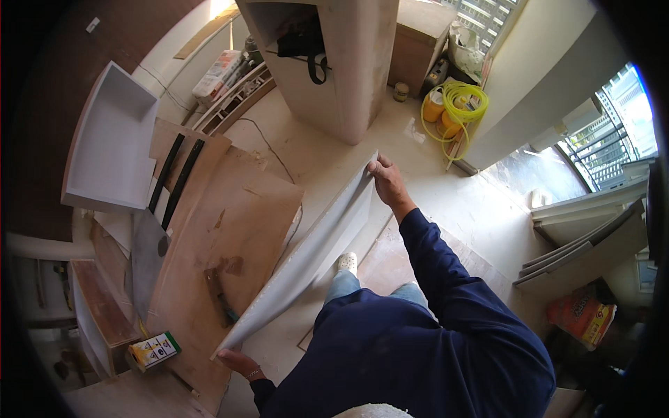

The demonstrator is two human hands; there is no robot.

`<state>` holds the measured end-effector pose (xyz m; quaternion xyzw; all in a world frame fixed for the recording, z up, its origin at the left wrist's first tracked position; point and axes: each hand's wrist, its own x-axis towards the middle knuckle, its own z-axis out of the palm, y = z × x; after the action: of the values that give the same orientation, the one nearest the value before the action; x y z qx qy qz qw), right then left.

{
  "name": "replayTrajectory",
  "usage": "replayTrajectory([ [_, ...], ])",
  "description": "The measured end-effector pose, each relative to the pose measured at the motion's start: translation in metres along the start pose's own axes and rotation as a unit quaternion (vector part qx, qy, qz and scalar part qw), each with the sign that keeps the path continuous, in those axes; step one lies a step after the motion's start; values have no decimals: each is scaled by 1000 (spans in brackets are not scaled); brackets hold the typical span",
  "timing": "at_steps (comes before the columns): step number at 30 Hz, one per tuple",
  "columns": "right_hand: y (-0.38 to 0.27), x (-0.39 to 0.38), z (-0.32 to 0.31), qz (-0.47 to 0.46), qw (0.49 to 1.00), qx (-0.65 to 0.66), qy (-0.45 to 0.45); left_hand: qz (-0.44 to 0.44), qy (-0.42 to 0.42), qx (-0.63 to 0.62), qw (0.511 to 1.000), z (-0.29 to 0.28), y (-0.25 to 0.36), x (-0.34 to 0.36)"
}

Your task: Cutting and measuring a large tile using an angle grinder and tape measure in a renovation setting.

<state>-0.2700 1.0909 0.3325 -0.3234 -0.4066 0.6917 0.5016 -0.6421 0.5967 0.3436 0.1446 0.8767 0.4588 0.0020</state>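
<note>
A long, narrow grey-white panel (312,252) is held on a slant in front of my body, its top edge running from lower left to upper right. My left hand (240,361) grips the near-left end, with the thumb along the edge and the other fingers mostly hidden. At the far end my right hand (390,184) clasps the opposite corner, thumb on top. Left of the panel lies a brown plywood sheet (254,202). A dark-handled hand tool (220,298) rests on it, close to the panel's lower part.
Left of the plywood are two black strips (182,182), a grey open box (115,139) and a yellow-white carton (155,350). A column cabinet (352,76) stands ahead. Coiled yellow hose (465,104) sits far right. Stacked panels (592,244) and a red bag (584,312) are at right.
</note>
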Motion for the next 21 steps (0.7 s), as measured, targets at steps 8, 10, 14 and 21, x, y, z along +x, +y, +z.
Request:
replayTrajectory([
  [8,-106,-166,-121,-115,966,16,232,116,-87,-90,985,41,168,-32],
  [10,-126,-238,-159,-132,940,32,314,191,-183,-145,953,61,180,-34],
  [14,-161,-414,-227,-242,853,115,448,301,-281,-88,907,154,253,-77],
  [21,-129,-737,-244,-266,573,-137,763,296,-742,-227,557,277,383,-367],
])
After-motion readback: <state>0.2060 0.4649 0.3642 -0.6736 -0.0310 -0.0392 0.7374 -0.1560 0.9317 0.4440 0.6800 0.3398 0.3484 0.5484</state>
